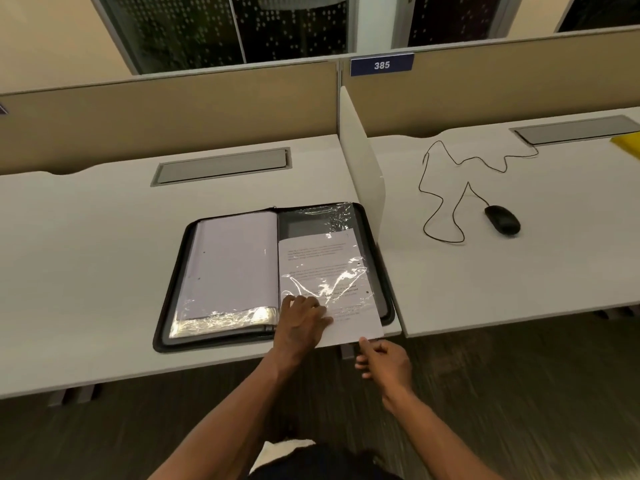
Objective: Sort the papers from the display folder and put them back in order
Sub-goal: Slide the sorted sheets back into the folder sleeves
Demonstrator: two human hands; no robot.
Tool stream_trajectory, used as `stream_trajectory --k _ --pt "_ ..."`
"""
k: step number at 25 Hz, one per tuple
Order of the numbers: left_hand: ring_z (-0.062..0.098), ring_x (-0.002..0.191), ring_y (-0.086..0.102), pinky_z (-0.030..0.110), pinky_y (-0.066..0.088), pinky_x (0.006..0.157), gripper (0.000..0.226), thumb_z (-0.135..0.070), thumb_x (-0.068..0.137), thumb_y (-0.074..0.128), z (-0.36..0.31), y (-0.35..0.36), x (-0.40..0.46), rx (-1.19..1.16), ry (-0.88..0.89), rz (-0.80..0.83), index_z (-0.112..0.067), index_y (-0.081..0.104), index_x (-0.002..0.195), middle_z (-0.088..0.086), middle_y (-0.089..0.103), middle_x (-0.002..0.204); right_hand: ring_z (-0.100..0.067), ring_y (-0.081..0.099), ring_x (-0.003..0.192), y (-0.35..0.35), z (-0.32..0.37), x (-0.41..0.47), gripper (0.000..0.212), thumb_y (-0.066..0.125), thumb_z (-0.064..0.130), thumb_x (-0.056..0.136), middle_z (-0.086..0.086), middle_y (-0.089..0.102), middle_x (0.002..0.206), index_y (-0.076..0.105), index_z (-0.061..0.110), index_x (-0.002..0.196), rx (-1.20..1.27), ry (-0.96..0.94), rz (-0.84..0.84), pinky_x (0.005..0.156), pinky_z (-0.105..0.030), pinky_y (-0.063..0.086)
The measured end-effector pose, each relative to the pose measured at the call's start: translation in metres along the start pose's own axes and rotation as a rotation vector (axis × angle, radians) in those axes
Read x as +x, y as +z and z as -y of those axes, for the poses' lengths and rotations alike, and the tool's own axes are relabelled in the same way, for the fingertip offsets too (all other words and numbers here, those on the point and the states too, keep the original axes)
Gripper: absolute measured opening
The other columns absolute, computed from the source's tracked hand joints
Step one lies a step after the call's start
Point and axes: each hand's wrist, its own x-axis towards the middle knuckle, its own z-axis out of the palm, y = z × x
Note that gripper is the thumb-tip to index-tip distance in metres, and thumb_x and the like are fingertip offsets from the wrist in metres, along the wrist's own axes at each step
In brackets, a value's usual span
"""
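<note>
Warm, dim indoor light falls from overhead. Glare flashes white on the plastic sleeve [329, 285] just beyond the left hand's [304, 317] fingers, and along the crinkled sleeve bottom left of them. The carpet below both hands smears with motion blur. Desk edges bow at the frame's sides.

Both forearms are bare from the bottom edge of the picture up to the wrists, with no sleeves in view. The left hand [304, 318] and right hand [384, 363] wear no gloves, and no rings or watch can be made out. At the bottom edge a dark garment shows beside a patch of white fabric.
</note>
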Motion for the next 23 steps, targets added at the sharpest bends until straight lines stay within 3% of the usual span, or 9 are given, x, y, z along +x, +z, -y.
stream_trajectory --k 2,3,4,6,9,12,15,23 --pt "0.021 0.085 0.064 0.041 0.042 0.088 0.009 -0.026 0.089 0.068 0.002 -0.003 0.004 0.013 0.027 -0.011 -0.023 0.076 0.085 -0.004 0.070 0.085 -0.005 0.066 0.067 -0.002 -0.008 -0.005 0.018 0.069 0.031 0.093 0.006 0.068 0.072 0.065 0.020 0.080 -0.281 -0.384 -0.165 0.064 -0.024 0.057" --pt "0.021 0.083 0.064 0.041 0.042 0.087 0.008 -0.022 0.087 0.069 0.004 -0.004 0.005 0.014 0.038 -0.014 -0.023 0.075 0.083 -0.003 0.070 0.083 -0.002 0.064 0.073 -0.002 -0.011 -0.005 0.012 0.069 0.031 0.093 0.011 0.066 0.080 0.065 0.023 0.085 -0.408 -0.595 -0.181 0.066 -0.020 0.055" --pt "0.021 0.081 0.063 0.041 0.043 0.087 0.007 -0.020 0.086 0.070 0.006 -0.004 0.006 0.015 0.049 -0.023 -0.022 0.075 0.082 -0.003 0.069 0.082 -0.002 0.063 0.085 0.001 -0.013 -0.003 0.007 0.067 0.031 0.094 0.011 0.067 0.091 0.067 0.024 0.095 -0.544 -0.765 -0.156 0.074 -0.019 0.055" --pt "0.021 0.078 0.061 0.041 0.044 0.086 0.007 -0.023 0.085 0.069 0.008 -0.003 0.006 0.024 0.072 -0.022 -0.021 0.074 0.081 -0.002 0.068 0.080 -0.014 0.061 0.116 0.010 -0.013 0.009 0.026 0.057 0.032 0.097 0.001 0.067 0.119 0.068 0.019 0.116 -0.783 -0.921 -0.073 0.099 -0.030 0.053" --pt "0.020 0.077 0.059 0.041 0.042 0.088 0.014 -0.027 0.091 0.062 0.013 0.001 0.011 0.009 0.071 -0.008 -0.023 0.073 0.083 -0.003 0.066 0.079 -0.023 0.047 0.139 0.024 -0.011 0.015 0.046 0.036 0.041 0.102 -0.006 0.056 0.144 0.062 0.018 0.133 -0.985 -0.875 -0.038 0.112 -0.044 0.044" --pt "0.018 0.077 0.062 0.040 0.042 0.089 0.015 -0.026 0.091 0.062 0.012 0.000 0.014 -0.056 0.029 -0.039 -0.023 0.073 0.081 -0.005 0.069 0.080 -0.023 0.027 0.151 0.027 -0.009 0.016 0.055 0.024 0.048 0.106 -0.005 0.033 0.161 0.047 0.022 0.148 -1.060 -0.836 0.020 0.120 -0.045 0.030" --pt "0.018 0.075 0.062 0.037 0.042 0.081 0.014 -0.023 0.089 0.063 0.014 -0.002 0.011 -0.118 -0.005 -0.089 -0.021 0.072 0.078 -0.005 0.069 0.078 -0.022 0.013 0.154 0.030 -0.006 0.019 0.067 0.004 0.054 0.104 -0.005 0.023 0.165 0.034 0.023 0.155 -1.124 -0.807 0.069 0.123 -0.048 0.022" --pt "0.014 0.075 0.064 0.038 0.047 0.079 0.008 -0.022 0.085 0.071 0.016 -0.010 0.007 -0.235 -0.053 -0.167 -0.023 0.073 0.078 -0.008 0.069 0.076 -0.023 -0.005 0.155 0.045 0.008 0.028 0.073 -0.011 0.059 0.099 -0.006 0.005 0.168 0.013 0.027 0.161 -1.153 -0.804 0.123 0.124 -0.043 0.002"
